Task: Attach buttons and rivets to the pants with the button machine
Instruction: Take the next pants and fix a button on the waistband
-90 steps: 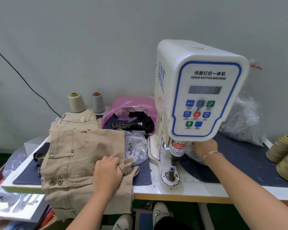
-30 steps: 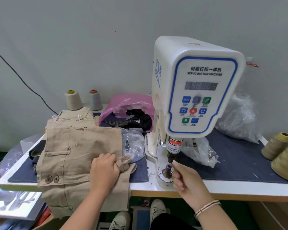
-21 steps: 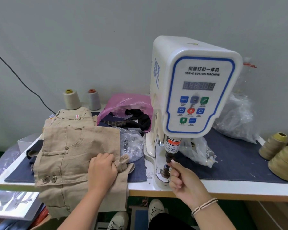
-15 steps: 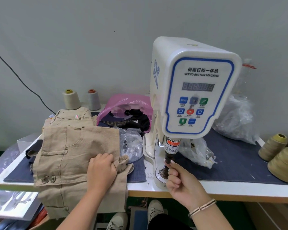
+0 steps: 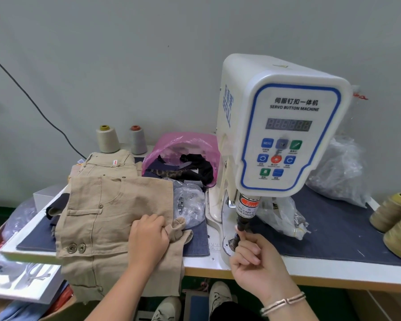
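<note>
Beige pants (image 5: pixel 116 212) lie folded at the table's left, hanging over the front edge, with two metal buttons (image 5: pixel 76 247) fixed near the lower left. My left hand (image 5: pixel 148 242) grips a bunched fold at their right edge. The white servo button machine (image 5: pixel 287 135) stands in the middle. Below its head, my right hand (image 5: pixel 257 258) has its fingers curled, and thumb and forefinger pinch a small dark button part (image 5: pixel 236 236) at the tip of the black punch (image 5: pixel 244 216), just above the lower die (image 5: pixel 228 245).
A clear bag of metal parts (image 5: pixel 190 205) lies between pants and machine, another bag (image 5: pixel 283 216) right of the punch. A pink bag (image 5: pixel 183 147), two thread cones (image 5: pixel 107 139), more beige pants (image 5: pixel 111 161) sit behind. Large tan cones (image 5: pixel 391 214) stand far right on the denim mat (image 5: pixel 333 228).
My right hand came from behind the machine to its front, touched the lower die, then rose a little to the punch tip. My left hand has kept its grip on the pants.
</note>
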Demonstrator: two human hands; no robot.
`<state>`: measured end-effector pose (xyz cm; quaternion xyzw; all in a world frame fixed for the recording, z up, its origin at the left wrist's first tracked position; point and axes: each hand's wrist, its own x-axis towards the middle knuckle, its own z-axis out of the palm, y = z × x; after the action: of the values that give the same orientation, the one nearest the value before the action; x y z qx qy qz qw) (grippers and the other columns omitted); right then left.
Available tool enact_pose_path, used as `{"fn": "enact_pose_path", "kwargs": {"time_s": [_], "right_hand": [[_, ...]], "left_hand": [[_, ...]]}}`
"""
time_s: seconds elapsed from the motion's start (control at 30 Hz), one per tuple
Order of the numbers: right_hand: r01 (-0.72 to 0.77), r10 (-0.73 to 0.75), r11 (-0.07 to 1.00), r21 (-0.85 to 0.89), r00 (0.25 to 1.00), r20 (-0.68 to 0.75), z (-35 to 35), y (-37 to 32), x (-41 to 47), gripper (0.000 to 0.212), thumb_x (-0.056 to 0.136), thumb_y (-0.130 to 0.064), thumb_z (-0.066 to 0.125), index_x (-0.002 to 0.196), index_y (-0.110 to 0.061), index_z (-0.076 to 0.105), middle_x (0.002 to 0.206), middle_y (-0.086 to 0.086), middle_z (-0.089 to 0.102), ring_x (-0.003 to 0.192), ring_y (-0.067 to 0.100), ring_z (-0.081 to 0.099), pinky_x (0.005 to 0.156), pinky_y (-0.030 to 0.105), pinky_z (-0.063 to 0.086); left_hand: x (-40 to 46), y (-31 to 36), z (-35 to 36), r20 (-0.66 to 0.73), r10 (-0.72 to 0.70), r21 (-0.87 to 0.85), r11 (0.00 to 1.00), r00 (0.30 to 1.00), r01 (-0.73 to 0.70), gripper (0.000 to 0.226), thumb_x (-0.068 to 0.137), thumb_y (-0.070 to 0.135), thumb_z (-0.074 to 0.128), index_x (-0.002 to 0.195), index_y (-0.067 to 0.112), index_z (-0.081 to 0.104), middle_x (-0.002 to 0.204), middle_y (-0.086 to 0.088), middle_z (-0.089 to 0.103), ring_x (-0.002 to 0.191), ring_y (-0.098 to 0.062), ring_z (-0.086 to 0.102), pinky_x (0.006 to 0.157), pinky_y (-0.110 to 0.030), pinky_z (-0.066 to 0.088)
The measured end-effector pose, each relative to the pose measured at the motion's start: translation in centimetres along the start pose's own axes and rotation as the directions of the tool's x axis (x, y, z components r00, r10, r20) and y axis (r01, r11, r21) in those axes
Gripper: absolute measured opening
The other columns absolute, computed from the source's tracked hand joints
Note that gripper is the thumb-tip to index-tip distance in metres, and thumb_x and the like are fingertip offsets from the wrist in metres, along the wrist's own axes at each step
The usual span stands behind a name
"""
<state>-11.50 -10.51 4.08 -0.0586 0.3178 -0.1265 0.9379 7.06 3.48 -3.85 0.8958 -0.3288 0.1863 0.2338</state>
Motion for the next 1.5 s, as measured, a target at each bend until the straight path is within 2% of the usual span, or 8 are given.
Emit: {"fn": "enact_pose_path", "kwargs": {"time_s": [0.37,0.5,0.63,0.8,1.0,1.23,1.4,1.5], "right_hand": [[0.027,-0.04,0.987,-0.161,0.996,-0.075,-2.1,2.4,-0.4,0.031,0.076,-0.014,0.055,0.103,-0.004,0.067,0.05,0.003,0.047,0.03,0.01,0.032,0.03,0.019,0.028],[0.062,-0.095,0.969,-0.237,0.987,-0.129,-3.4,2.2,-0.5,0.025,0.096,-0.017,0.041,0.093,-0.006,0.064,0.046,0.004,0.041,0.029,0.012,0.032,0.03,0.02,0.027],[0.11,-0.151,0.945,-0.309,0.983,-0.109,-3.9,2.2,-0.8,0.028,0.098,-0.014,0.036,0.093,-0.005,0.061,0.044,0.006,0.042,0.028,0.014,0.033,0.03,0.022,0.028],[0.224,-0.239,0.823,-0.522,0.97,0.041,-4.2,1.9,-0.9,0.028,0.099,-0.003,0.035,0.089,0.003,0.061,0.047,0.012,0.046,0.033,0.017,0.04,0.031,0.022,0.033],[0.65,-0.3,0.188,-0.736,0.752,0.587,-0.3,2.2,-2.4,0.036,0.096,-0.002,0.044,0.083,-0.021,0.073,0.069,0.003,0.065,0.064,0.012,0.06,0.062,0.021,0.051],[0.909,-0.127,-0.246,-0.335,0.313,0.941,3.5,2.0,-3.2,0.024,0.092,-0.017,0.049,0.107,-0.025,0.065,0.111,-0.011,0.063,0.109,0.012,0.059,0.092,0.02,0.044],[0.783,-0.043,-0.019,-0.621,0.62,0.783,0.2,0.9,-2.5,0.026,0.083,-0.039,0.055,0.105,-0.028,0.062,0.1,-0.005,0.063,0.099,0.01,0.058,0.087,0.02,0.041],[0.722,0.028,-0.222,-0.655,0.676,0.736,-2.2,0.0,-1.6,0.022,0.081,-0.048,0.05,0.078,-0.027,0.055,0.083,-0.021,0.053,0.09,0.0,0.047,0.084,0.017,0.034]], "left_hand": [[1.3,-0.5,-2.1,-0.082,-0.264,-0.566,0.806,0.961,0.173,0.034,0.075,-0.017,0.046,0.087,0.012,0.058,0.09,-0.006,0.054,0.079,-0.01,0.051,0.074,-0.035,0.045],[3.9,-3.1,-4.7,-0.341,-0.383,-0.33,0.904,0.858,0.272,0.028,0.083,0.001,0.056,0.111,0.005,0.057,0.111,-0.016,0.053,0.103,-0.032,0.047,0.092,-0.042,0.033],[4.8,-5.6,-5.4,-0.047,-0.628,-0.06,0.778,0.777,0.625,0.043,0.093,0.043,0.053,0.112,0.005,0.059,0.123,-0.019,0.051,0.122,-0.038,0.036,0.103,-0.051,0.022],[3.8,-5.6,-6.5,-0.058,-0.405,-0.427,0.836,0.912,0.344,0.029,0.094,0.021,0.058,0.07,0.013,0.044,0.066,-0.003,0.048,0.076,-0.031,0.05,0.072,-0.038,0.034],[2.5,-0.1,-11.4,0.128,-0.02,-0.868,0.482,0.992,0.122,0.014,0.08,0.02,0.057,0.077,0.006,0.054,0.061,0.008,0.048,0.057,-0.003,0.041,0.053,-0.013,0.032],[1.7,4.7,-12.7,0.429,0.573,-0.901,0.319,0.698,0.293,0.007,0.087,0.005,0.054,0.086,0.004,0.06,0.053,0.007,0.035,0.044,-0.005,0.026,0.044,-0.015,0.022],[1.6,6.4,-11.7,0.48,0.665,-0.876,0.325,0.572,0.357,0.023,0.091,0.004,0.053,0.083,0.022,0.065,0.056,-0.003,0.039,0.047,-0.008,0.03,0.046,-0.017,0.025],[1.8,6.8,-10.2,0.515,0.66,-0.846,0.494,0.547,0.201,0.008,0.09,0.018,0.059,0.085,0.022,0.064,0.061,-0.016,0.04,0.056,-0.018,0.032,0.053,-0.029,0.024]]}}
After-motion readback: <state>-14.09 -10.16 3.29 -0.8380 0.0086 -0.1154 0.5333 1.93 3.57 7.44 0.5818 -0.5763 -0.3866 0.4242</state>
